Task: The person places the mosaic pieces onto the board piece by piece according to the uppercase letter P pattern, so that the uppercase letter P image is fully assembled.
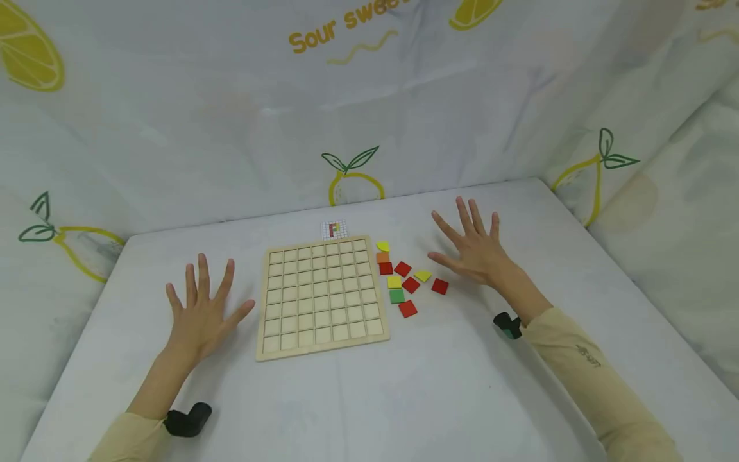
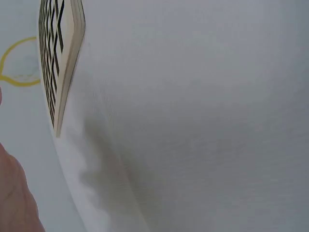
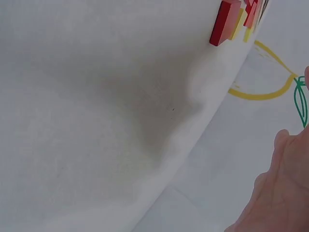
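In the head view a pale wooden grid board [image 1: 314, 294] of small square recesses lies mid-table. Left of it, my left hand [image 1: 199, 317] has its fingers spread and holds nothing. My right hand [image 1: 476, 253] hovers with fingers spread, to the right of a loose group of tiles. Among these are several red square tiles [image 1: 440, 286], an orange tile [image 1: 382, 257], a yellow square tile [image 1: 394, 282], a green tile [image 1: 397, 296] and two yellow rounded tiles [image 1: 423, 276]. The right wrist view shows a red tile [image 3: 225, 23] and part of the right hand [image 3: 280, 183].
Behind the board lies a small printed grid card [image 1: 334, 230] with a coloured pattern. A white cloth [image 1: 427, 398] covers the table. Lemon-printed white curtains [image 1: 202, 141] rise at the back and sides. Black wrist devices [image 1: 189, 420] sit on both wrists.
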Available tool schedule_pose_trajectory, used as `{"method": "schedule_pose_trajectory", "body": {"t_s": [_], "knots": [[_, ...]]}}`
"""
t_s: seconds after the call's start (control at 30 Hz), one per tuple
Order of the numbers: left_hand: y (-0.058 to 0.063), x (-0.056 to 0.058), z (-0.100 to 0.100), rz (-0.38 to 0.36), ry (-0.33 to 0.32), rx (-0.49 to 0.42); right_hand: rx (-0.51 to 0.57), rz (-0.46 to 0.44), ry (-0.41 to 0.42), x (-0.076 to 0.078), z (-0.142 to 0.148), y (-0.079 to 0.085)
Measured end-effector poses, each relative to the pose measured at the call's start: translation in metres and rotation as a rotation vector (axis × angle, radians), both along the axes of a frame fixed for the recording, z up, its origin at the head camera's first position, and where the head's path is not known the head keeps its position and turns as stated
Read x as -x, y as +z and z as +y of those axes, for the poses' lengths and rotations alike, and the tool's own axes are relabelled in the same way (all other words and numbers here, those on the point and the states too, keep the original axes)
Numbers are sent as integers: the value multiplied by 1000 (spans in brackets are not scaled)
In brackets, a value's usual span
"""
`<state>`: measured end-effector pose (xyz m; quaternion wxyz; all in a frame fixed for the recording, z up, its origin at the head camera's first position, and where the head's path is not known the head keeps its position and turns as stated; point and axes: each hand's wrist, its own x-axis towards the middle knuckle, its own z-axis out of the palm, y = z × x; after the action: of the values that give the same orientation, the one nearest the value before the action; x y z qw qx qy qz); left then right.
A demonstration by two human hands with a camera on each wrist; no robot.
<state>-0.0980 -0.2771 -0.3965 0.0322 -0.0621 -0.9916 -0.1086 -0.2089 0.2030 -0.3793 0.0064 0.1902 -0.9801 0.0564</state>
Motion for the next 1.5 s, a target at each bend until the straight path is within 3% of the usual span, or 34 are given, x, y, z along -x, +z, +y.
{"method": "schedule_pose_trajectory", "body": {"t_s": [0.13, 0.23, 0.33, 0.47, 0.53, 0.67, 0.8, 0.97, 1.13, 1.23, 1.5], "knots": [[-1, -20, 6, -47, -66, -92, 27, 9, 38, -7, -3, 2], [0, -32, 11, -96, -157, -177, 43, 15, 63, -12, -4, 4], [1, -39, 15, -160, -241, -263, 61, -7, 96, -18, -2, 5], [-3, -41, 19, -231, -290, -383, 119, -107, 156, -25, 1, 5], [-6, -41, 19, -228, -311, -418, 160, -168, 180, -26, 2, 4], [-12, -37, 18, -126, -376, -409, 270, -259, 240, -25, 4, -1], [-15, -33, 17, -41, -392, -376, 395, -321, 333, -16, 7, -7], [-15, -28, 17, -49, -373, -334, 497, -412, 415, 3, 8, -11], [-15, -27, 17, -26, -382, -321, 547, -501, 430, 22, 6, -13], [-18, -26, 16, -11, -387, -319, 552, -555, 433, 30, 5, -15], [-18, -25, 14, -77, -344, -331, 486, -634, 440, 39, -8, -17]]}}
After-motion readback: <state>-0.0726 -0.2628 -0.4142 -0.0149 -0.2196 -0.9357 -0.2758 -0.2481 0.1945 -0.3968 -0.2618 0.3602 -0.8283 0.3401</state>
